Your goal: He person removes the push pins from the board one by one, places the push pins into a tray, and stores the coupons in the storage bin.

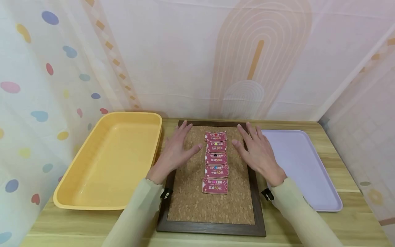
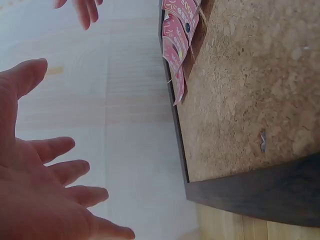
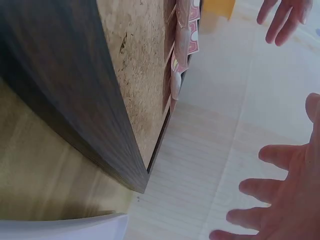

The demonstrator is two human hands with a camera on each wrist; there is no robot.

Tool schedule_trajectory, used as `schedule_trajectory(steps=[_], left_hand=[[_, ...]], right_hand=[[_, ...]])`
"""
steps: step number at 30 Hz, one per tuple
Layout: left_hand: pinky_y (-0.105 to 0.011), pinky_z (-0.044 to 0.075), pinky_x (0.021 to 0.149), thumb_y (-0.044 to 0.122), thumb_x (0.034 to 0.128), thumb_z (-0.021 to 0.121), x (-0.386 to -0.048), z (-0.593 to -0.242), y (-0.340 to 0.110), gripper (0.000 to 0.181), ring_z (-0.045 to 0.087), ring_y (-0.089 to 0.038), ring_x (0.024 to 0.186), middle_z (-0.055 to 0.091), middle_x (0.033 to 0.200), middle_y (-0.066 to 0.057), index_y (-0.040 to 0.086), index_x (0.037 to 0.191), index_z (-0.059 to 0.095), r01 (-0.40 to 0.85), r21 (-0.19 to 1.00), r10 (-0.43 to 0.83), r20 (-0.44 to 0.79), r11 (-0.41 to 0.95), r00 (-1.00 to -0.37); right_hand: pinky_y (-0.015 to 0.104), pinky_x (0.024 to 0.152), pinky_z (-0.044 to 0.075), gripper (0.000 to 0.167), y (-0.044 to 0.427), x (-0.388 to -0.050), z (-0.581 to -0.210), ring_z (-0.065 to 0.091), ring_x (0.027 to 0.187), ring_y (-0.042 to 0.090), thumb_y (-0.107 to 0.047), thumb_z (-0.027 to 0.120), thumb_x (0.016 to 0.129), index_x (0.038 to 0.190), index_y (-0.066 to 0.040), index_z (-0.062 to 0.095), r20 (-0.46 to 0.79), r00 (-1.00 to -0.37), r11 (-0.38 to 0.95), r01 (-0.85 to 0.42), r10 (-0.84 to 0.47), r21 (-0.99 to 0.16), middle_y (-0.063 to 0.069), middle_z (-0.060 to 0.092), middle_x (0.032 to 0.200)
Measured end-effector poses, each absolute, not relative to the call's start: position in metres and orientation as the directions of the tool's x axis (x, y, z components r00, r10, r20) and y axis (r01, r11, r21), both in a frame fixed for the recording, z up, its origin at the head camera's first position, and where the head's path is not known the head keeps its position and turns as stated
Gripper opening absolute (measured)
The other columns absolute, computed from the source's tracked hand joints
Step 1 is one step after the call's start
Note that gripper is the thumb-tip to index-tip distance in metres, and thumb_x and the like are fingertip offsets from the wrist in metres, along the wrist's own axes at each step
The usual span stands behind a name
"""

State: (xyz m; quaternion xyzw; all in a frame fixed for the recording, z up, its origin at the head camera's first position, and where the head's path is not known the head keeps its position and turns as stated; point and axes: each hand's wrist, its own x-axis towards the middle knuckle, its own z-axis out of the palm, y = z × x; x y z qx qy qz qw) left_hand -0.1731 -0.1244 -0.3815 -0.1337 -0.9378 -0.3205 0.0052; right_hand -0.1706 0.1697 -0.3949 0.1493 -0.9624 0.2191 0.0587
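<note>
I am having both hands free and well apart, fingers spread, gripping nothing: the left hand point(image 1: 174, 151) is hovering by the left edge of the corkboard point(image 1: 213, 211), the right hand point(image 1: 259, 152) by its right edge. Between them, five pink coupons point(image 1: 216, 160) are running in a column down the cork, each bearing a coloured pin point(image 1: 215, 155). Their edges are lifting in the wrist views, so I am judging that any straightening is calling for a light touch: steadying a corner with one fingertip, pinching the pin by its head, pressing straight down without dragging the paper. I am also wanting the sleeves point(image 1: 135, 209) out of the pins' way.

The board is lying on a wood-grain surface point(image 1: 355, 202), a yellow tray point(image 1: 108, 161) standing to its left and a lilac tray point(image 1: 303, 168) to its right. Pale printed drapes point(image 1: 172, 51) are hanging behind and at both sides.
</note>
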Motion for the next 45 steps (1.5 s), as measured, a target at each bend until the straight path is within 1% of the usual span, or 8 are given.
schedule_trajectory(steps=[4,9,11,16,20,27,36,45], left_hand=[[-0.068,0.017,0.119,0.047,0.0993,0.065,-0.182,-0.381,-0.121,0.079,0.011,-0.037,0.157,0.017,0.172,-0.008,0.014,0.163,0.032,0.257,0.641,0.261,0.092,0.723,-0.961],[-0.06,0.028,0.119,0.037,0.1003,0.066,-0.193,-0.381,-0.118,0.074,0.026,-0.037,0.153,0.027,0.169,-0.013,0.012,0.162,0.034,0.244,0.691,0.269,0.075,0.681,-0.96],[-0.058,0.03,0.118,0.035,0.1003,0.066,-0.197,-0.382,-0.116,0.072,0.031,-0.037,0.151,0.032,0.166,-0.015,0.011,0.161,0.035,0.229,0.711,0.259,0.067,0.665,-0.963],[-0.057,0.034,0.116,0.031,0.0999,0.066,-0.206,-0.386,-0.112,0.069,0.038,-0.037,0.147,0.039,0.161,-0.017,0.009,0.159,0.038,0.182,0.756,0.22,0.051,0.629,-0.974],[-0.055,0.037,0.114,0.026,0.0996,0.065,-0.212,-0.392,-0.109,0.063,0.042,-0.036,0.144,0.044,0.158,-0.017,0.008,0.156,0.043,0.181,0.778,0.208,0.067,0.601,-0.976],[-0.051,0.043,0.11,0.02,0.0996,0.065,-0.22,-0.397,-0.104,0.054,0.048,-0.034,0.138,0.051,0.15,-0.016,0.006,0.149,0.05,0.152,0.821,0.182,0.059,0.551,-0.981],[-0.049,0.048,0.106,0.011,0.0991,0.062,-0.234,-0.409,-0.103,0.05,0.054,-0.034,0.131,0.055,0.143,-0.018,0.002,0.147,0.051,0.045,0.879,0.164,-0.038,0.475,-0.986],[-0.048,0.047,0.107,0.011,0.103,0.061,-0.24,-0.422,-0.1,0.047,0.054,-0.033,0.131,0.055,0.141,-0.017,0.003,0.148,0.05,-0.033,0.889,0.159,-0.119,0.457,-0.98]], right_hand=[[0.066,0.116,0.026,0.076,0.169,-0.175,-0.395,0.02,0.152,0.048,-0.063,0.032,0.107,0.163,-0.011,0.032,0.187,-0.943,0.843,-0.331,-0.276,-0.424,0.022,0.025,0.167],[0.063,0.118,0.026,0.074,0.166,-0.181,-0.394,0.024,0.152,0.044,-0.061,0.033,0.108,0.162,-0.01,0.035,0.185,-0.938,0.829,-0.345,-0.293,-0.44,0.02,0.029,0.166],[0.062,0.119,0.025,0.072,0.165,-0.183,-0.392,0.026,0.152,0.043,-0.059,0.033,0.109,0.161,-0.01,0.037,0.189,-0.932,0.823,-0.362,-0.309,-0.438,0.02,0.032,0.165],[0.062,0.118,0.028,0.067,0.159,-0.189,-0.387,0.032,0.149,0.043,-0.054,0.038,0.109,0.159,-0.009,0.041,0.199,-0.914,0.811,-0.405,-0.353,-0.422,0.021,0.037,0.162],[0.061,0.117,0.029,0.063,0.153,-0.191,-0.383,0.035,0.148,0.042,-0.049,0.046,0.109,0.158,-0.009,0.043,0.198,-0.904,0.811,-0.427,-0.378,-0.4,0.021,0.04,0.16],[0.056,0.113,0.039,0.056,0.144,-0.198,-0.381,0.05,0.136,0.039,-0.035,0.059,0.107,0.152,-0.003,0.05,0.275,-0.865,0.784,-0.499,-0.421,-0.369,0.021,0.051,0.151],[0.052,0.105,0.048,0.044,0.131,-0.209,-0.383,0.055,0.133,0.034,-0.024,0.061,0.106,0.146,-0.005,0.057,0.246,-0.884,0.774,-0.467,-0.397,-0.428,0.016,0.056,0.146],[0.052,0.109,0.044,0.036,0.12,-0.22,-0.391,0.055,0.131,0.035,-0.013,0.063,0.104,0.138,-0.002,0.062,0.197,-0.9,0.729,-0.431,-0.388,-0.532,0.018,0.06,0.14]])
